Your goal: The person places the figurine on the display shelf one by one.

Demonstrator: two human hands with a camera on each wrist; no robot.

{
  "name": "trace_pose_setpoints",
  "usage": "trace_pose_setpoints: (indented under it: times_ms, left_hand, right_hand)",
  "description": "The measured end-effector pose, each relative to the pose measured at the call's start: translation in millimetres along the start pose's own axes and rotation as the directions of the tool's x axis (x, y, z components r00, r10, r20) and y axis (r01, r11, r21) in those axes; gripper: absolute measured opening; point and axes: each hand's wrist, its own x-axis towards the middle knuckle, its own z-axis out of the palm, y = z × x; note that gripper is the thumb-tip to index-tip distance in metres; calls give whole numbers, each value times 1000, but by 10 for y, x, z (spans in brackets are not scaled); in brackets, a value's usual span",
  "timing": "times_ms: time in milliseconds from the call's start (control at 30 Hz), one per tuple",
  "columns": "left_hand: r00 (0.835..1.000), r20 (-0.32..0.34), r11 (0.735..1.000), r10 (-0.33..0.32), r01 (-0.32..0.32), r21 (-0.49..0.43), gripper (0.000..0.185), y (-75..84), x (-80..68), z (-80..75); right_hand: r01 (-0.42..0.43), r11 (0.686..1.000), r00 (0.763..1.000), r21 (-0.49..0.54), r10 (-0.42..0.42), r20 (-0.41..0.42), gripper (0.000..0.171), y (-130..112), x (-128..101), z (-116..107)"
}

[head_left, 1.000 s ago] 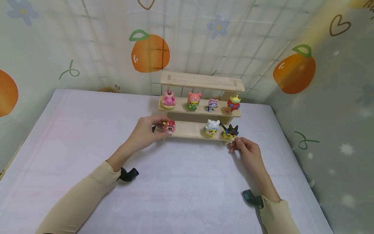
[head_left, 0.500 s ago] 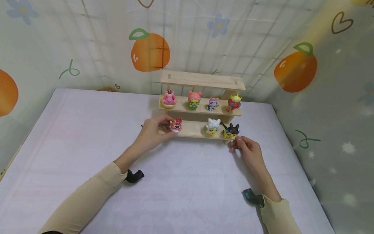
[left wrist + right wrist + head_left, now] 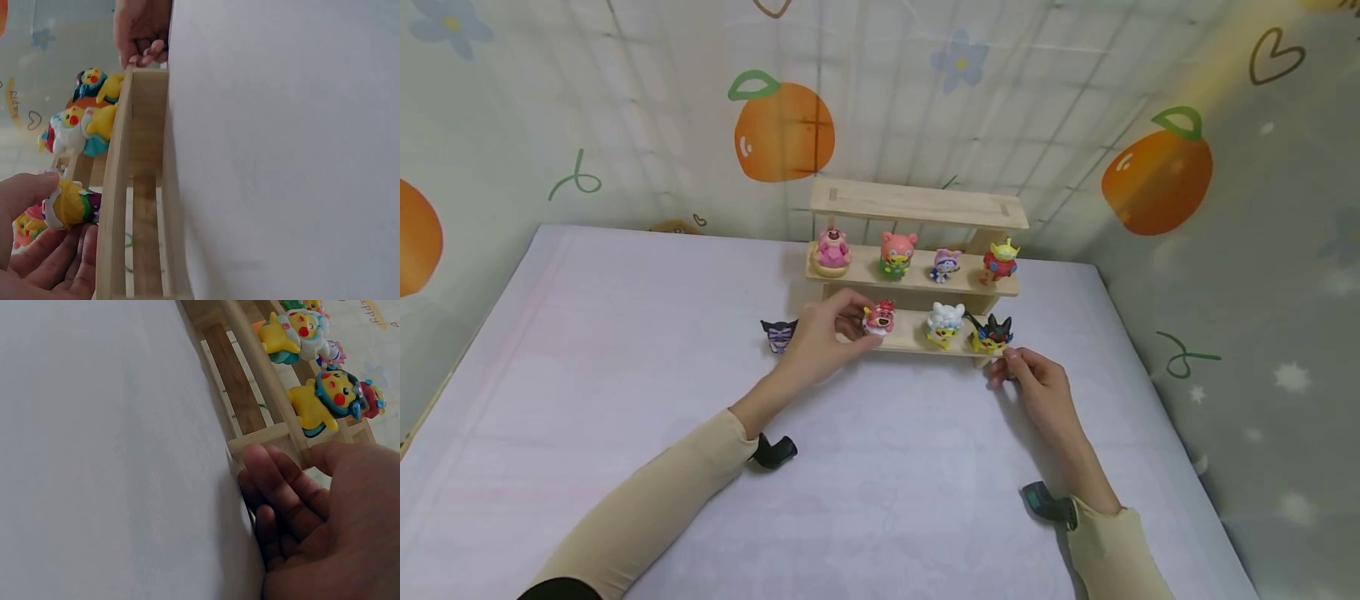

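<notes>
My left hand (image 3: 826,337) holds a small pink bear figurine (image 3: 880,320) with a red top between thumb and fingers, at the lower board of a wooden tiered shelf (image 3: 917,202). In the left wrist view the figurine's yellow, green and purple base (image 3: 74,205) is close over the board's edge. My right hand (image 3: 1039,387) pinches the right front end of that lower board, thumb on top and fingers beneath. Beside it stand a yellow figurine with a black eared hood (image 3: 992,335) and a yellow one with a white hood (image 3: 943,325).
On the middle board stand a pink bear figurine (image 3: 832,252), a pink-hooded one (image 3: 897,255), a small purple one (image 3: 945,265) and a green-headed one in red (image 3: 1001,262). A black and purple figurine (image 3: 777,335) is left of the shelf, partly behind my left hand.
My left hand has carried the pink bear figurine rightward from the lower board's left end toward its middle, uncovering the black and purple figurine. My right hand has stayed at the shelf's corner.
</notes>
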Motion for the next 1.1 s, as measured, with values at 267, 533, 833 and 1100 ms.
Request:
trace_pose_setpoints:
  times_ms: [267, 533, 833, 1100]
  left_hand:
    - [1000, -12, 1000, -3, 2, -8, 37, -37, 78, 177]
    - [999, -32, 999, 0, -1, -34, 38, -2, 81, 202]
    - [999, -30, 999, -34, 34, -15, 46, 7, 61, 210]
    - [999, -47, 1000, -5, 4, -29, 43, 13, -25, 66]
  right_hand:
    - [10, 1000, 1000, 18, -10, -5, 54, 8, 3, 51]
    - [20, 1000, 1000, 18, -20, -9, 53, -6, 13, 27]
    - [18, 1000, 1000, 18, -17, -14, 52, 14, -9, 24]
    - [12, 1000, 1000, 19, -12, -15, 52, 4, -12, 20]
